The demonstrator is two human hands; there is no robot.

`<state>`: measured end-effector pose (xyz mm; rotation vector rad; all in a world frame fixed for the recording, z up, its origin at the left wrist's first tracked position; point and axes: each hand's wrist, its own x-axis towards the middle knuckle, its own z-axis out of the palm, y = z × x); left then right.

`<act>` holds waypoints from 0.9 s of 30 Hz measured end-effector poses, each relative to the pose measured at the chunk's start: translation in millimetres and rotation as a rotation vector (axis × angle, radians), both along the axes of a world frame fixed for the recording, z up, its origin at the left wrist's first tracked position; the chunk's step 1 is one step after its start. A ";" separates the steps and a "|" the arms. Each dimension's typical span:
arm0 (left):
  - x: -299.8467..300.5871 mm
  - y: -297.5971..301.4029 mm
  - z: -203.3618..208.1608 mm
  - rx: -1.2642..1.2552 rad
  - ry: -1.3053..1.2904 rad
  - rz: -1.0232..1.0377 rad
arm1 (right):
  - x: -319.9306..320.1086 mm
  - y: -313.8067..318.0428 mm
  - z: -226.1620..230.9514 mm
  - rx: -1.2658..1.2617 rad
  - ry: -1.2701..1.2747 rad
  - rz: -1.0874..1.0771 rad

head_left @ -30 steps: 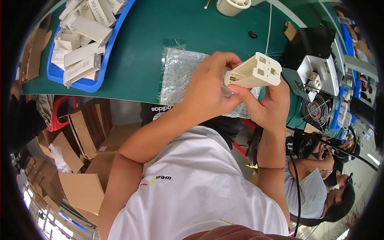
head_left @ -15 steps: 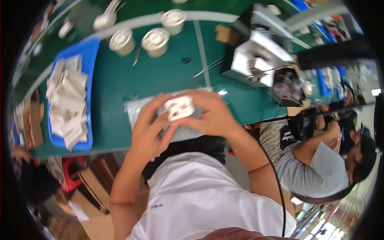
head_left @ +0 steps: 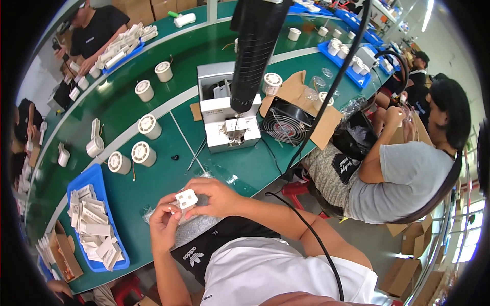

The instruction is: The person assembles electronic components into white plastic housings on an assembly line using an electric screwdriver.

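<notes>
Both my hands hold a small white plastic part (head_left: 186, 198) with rounded corners and square openings in its upper face. My left hand (head_left: 164, 222) pinches it from the left, thumb and fingertips at its lower edge. From the other side my right hand (head_left: 217, 199) grips it, the fingers curled behind and the thumb along the near side. Beneath the hands, a crinkled clear plastic sheet (head_left: 196, 229) lies along the table's near edge. The underside of the part is hidden by my fingers.
At left a blue tray (head_left: 87, 177) holds several white pieces. White round housings (head_left: 144, 153) with wires stand beyond my hands, near tweezers (head_left: 196, 155). A white machine (head_left: 232, 137), a black tube (head_left: 252, 56) and a fan (head_left: 286, 125) stand ahead right. A co-worker (head_left: 413, 178) sits at right.
The view has swung up and to the right, showing more of the curved bench and co-workers. My hands still hold the white part, which shows more sharply now.
</notes>
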<state>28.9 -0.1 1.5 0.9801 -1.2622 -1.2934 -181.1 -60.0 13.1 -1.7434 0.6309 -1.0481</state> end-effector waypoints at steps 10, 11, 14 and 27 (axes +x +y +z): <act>-56.4 5.4 -7.0 -0.240 -0.142 0.695 | -28.8 6.9 50.1 -0.328 0.002 -0.340; -58.0 0.6 0.0 -0.240 -0.268 0.692 | -52.1 2.3 73.6 -0.461 0.057 -0.552; -62.6 -9.0 9.8 -0.228 -0.415 0.651 | -69.8 -47.7 114.9 -0.731 -0.105 -1.030; -53.4 -8.2 -1.0 -0.227 -0.252 0.531 | -58.9 -88.9 199.6 -0.821 -0.317 -0.685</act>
